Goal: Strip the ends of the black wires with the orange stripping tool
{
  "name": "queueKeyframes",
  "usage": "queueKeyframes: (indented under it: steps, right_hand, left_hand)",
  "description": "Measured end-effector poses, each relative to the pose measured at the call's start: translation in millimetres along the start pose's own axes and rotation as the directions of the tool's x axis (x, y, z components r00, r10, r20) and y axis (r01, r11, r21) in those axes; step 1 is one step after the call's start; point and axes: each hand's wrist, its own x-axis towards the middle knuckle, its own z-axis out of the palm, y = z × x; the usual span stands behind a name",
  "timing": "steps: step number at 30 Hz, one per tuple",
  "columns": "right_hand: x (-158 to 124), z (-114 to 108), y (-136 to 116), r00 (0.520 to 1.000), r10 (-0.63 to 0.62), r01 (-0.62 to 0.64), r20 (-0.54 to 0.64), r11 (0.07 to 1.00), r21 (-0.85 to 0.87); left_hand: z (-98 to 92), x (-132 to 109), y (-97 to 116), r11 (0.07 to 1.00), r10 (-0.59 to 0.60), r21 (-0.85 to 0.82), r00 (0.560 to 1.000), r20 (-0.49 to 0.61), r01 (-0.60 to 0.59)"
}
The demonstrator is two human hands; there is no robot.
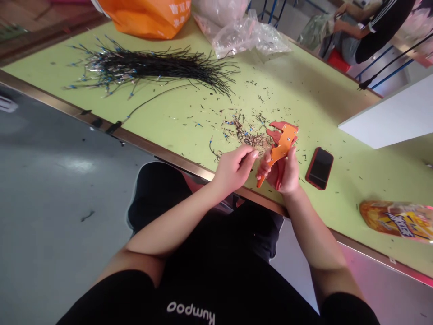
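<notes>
My right hand [282, 170] grips an orange wire stripper [283, 143], its red jaws pointing up and away from me. My left hand [234, 169] is right next to the tool, with thumb and fingertips pinched together; anything thin between them is too small to make out. A loose bundle of black wires [152, 67] with blue crimped ends lies further up the table. One black wire [158, 98] trails from it toward the table's near edge. Short wire clippings [246, 131] are scattered just beyond the stripper.
The pale green table [189, 106] has a brown edge against my lap. A black phone in a red case [320, 168] and a snack bag [397, 220] lie to the right. An orange bag [149, 16] and clear plastic bags [243, 38] sit at the far side, with a seated person [375, 31] beyond.
</notes>
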Motion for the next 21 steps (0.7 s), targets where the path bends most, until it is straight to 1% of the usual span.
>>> queueKeyframes:
  steps: [2,5,7,11,13,17,19,21]
  right_hand:
    - [-2.8,-3.2,-4.3,0.992,0.062,-0.066,0.112,0.997,0.031]
    - [-5.5,-6.5,-2.7,0.951,0.137,-0.151,0.278,0.988,0.032]
    - [-5.6,-7.6,0.5,0.929,0.165,-0.182,0.332,0.983,0.020]
    - [-3.6,-8.8,4.3,0.929,0.172,-0.185,0.328,0.983,0.008]
    - [-2.9,-9.6,4.7,0.929,0.180,-0.191,0.324,0.982,0.002]
    - [-2.9,-11.2,5.7,0.926,0.189,-0.202,0.328,0.979,0.006]
    - [-3.2,-11.3,6.4,0.923,0.183,-0.197,0.337,0.980,0.007]
    - [-3.6,-10.7,6.6,0.920,0.180,-0.194,0.348,0.981,0.007]
  left_hand:
    - [-3.2,2.1,-2.7,1.000,-0.013,-0.006,1.000,-0.016,0.012]
    - [-10.6,4.7,-6.4,1.000,-0.015,-0.002,0.999,-0.041,0.015]
    - [-17.0,6.1,-8.2,1.000,-0.007,0.020,0.999,-0.041,0.008]
    - [-28.0,7.3,-12.2,0.994,0.026,0.107,1.000,-0.007,-0.025]
    - [-29.5,6.8,-16.1,0.992,0.025,0.126,0.999,-0.021,-0.022]
    - [-24.4,4.8,-25.9,0.998,-0.004,0.067,0.993,-0.118,0.012]
    - [-20.7,4.7,-28.4,1.000,-0.005,0.027,0.991,-0.133,0.008]
    - [-17.9,5.5,-28.3,1.000,0.005,-0.003,0.993,-0.118,-0.005]
